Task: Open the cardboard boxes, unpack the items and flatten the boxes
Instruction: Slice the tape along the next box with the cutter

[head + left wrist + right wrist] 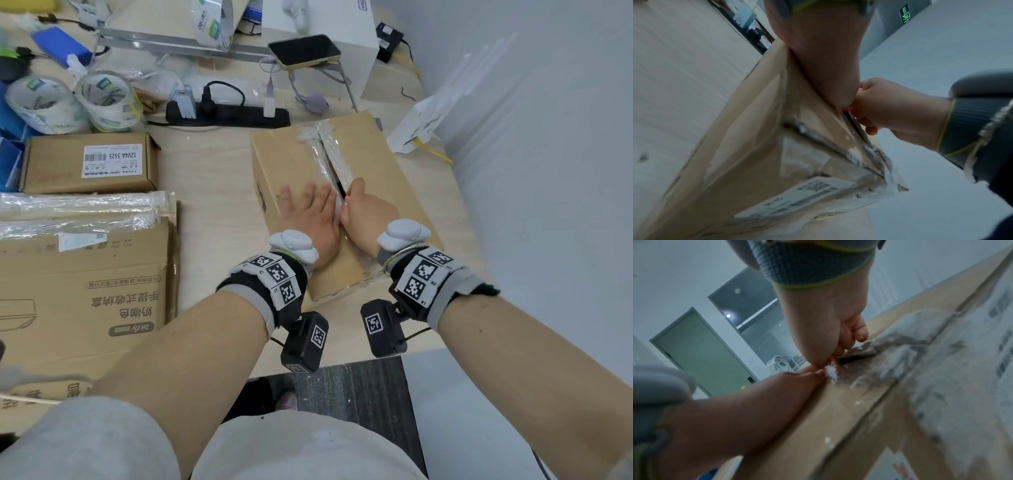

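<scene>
The cardboard box [342, 205] stood on the surface [212, 192] directly before me, between the power strip [227, 114] beyond it and the near edge. Its top seam carried clear packing tape [325, 154], already split along the far part, with a dark gap showing between the two flaps.

My left hand [310, 219] lay flat on the left flap, fingers [313, 193] straight and spread, gripping nothing and pressing down. My right hand [368, 209] was curled at the seam beside it. From the left wrist view its fingers [871, 129] appeared hooked over the edge of the right flap. Whether tape was also pinched there, I could not tell.

Risks, as I judged them:
- The tape at the near end, wrapped down over the box's front face, looked unbroken. A hard pull on the flap could tear the cardboard rather than part the tape.
- The two hands were touching at the seam. A sudden release could jerk the right hand up or drag skin along the flap's raw edge.
- If the left hand's pressure lapsed, the whole box could lift or slide toward the near edge.
- Contents were not visible, so fingers pushed deep into the gap could snag or crush something.
</scene>
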Available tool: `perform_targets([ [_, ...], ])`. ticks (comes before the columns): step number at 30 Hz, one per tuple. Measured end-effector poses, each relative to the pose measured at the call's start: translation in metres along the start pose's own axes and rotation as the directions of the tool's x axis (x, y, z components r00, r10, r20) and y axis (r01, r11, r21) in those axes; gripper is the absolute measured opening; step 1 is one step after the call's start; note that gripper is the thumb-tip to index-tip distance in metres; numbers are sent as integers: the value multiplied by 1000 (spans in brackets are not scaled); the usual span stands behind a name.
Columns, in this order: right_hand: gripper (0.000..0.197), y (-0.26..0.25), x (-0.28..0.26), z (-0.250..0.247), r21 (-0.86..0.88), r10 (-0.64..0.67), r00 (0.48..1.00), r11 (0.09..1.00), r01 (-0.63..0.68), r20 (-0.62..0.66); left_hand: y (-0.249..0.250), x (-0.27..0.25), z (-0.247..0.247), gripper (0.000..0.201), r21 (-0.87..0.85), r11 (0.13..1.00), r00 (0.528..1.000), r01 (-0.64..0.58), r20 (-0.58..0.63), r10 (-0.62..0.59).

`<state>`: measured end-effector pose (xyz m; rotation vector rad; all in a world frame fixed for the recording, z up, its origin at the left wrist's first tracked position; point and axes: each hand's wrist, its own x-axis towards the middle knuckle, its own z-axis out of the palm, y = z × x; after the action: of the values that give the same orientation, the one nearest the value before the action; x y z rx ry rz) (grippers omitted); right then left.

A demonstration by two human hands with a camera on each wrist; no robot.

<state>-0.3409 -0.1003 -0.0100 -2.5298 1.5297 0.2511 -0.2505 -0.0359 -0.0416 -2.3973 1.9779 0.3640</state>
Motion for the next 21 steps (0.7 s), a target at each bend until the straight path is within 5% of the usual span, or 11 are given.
perform_targets([
  [21,30,9,-17,8,-7,-36,998,999,36,-46,24,-23,5,56,-70,997,1000,12,-14,-13],
])
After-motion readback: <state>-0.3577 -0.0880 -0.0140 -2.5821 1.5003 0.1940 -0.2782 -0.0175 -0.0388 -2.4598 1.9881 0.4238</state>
